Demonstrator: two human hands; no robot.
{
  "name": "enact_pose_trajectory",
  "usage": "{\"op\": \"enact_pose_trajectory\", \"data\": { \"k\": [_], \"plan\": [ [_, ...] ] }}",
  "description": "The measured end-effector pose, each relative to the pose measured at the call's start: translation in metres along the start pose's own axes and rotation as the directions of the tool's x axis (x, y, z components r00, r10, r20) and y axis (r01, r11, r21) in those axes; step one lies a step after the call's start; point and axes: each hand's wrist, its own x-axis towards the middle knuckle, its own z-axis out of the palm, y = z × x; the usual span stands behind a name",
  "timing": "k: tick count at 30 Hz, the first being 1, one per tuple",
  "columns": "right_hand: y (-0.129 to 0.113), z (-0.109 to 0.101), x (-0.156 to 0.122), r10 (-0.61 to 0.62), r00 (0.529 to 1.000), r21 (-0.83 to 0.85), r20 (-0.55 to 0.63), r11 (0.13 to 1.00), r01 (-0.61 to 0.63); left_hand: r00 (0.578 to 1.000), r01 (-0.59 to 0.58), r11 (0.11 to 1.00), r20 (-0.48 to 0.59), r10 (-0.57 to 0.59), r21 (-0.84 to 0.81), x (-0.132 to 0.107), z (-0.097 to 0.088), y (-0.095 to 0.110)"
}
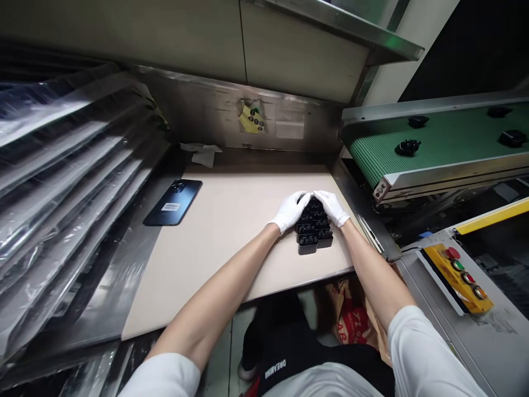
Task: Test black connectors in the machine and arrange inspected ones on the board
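The person's white-gloved left hand and white-gloved right hand hold a cluster of small, glossy black plastic blocks between them — cupped around its far end, fingertips nearly meeting. The cluster lies toward the right of a flat, pale beige board; a dark blue rectangular phone lies across the board's left edge.

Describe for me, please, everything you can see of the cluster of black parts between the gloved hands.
The cluster of black parts consists of small, shiny, blocky pieces, plastic by their look, with raised details on top. They sit closely packed in uneven rows on the pale work surface, toward its right side. The left hand and right hand flank the far end, apparently touching it.
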Motion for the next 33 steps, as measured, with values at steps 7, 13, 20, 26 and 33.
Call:
{"op": "enact_pose_trajectory", "data": {
  "k": [7,13,20,26,33],
  "plan": [
    [-0.001,0.004,-0.011,0.056,0.998,0.043,0.007,0.997,-0.057,1.000,-0.006,1.000,-0.012,0.006,0.001,-0.012,0.000,0.003],
    [-0.071,-0.038,-0.050,-0.158,0.985,-0.300,-0.064,0.945,0.132,0.993,-0.005,0.996,-0.120,-0.006,-0.091,-0.010,-0.003,-0.006],
    [-0.139,-0.186,0.020,-0.071,0.918,-0.839,-0.389,0.440,-0.321,0.993,-0.021,0.991,-0.116,0.005,-0.135,-0.008,-0.004,-0.012],
    [-0.103,-0.241,0.083,0.276,0.884,-0.794,-0.376,0.396,-0.461,0.990,-0.011,0.985,-0.137,-0.013,-0.170,-0.007,-0.005,-0.010],
    [-0.115,-0.279,-0.031,0.050,0.925,-0.479,-0.377,0.844,-0.240,0.983,0.012,0.962,-0.171,-0.061,-0.275,-0.002,-0.004,-0.020]
  ]
}}
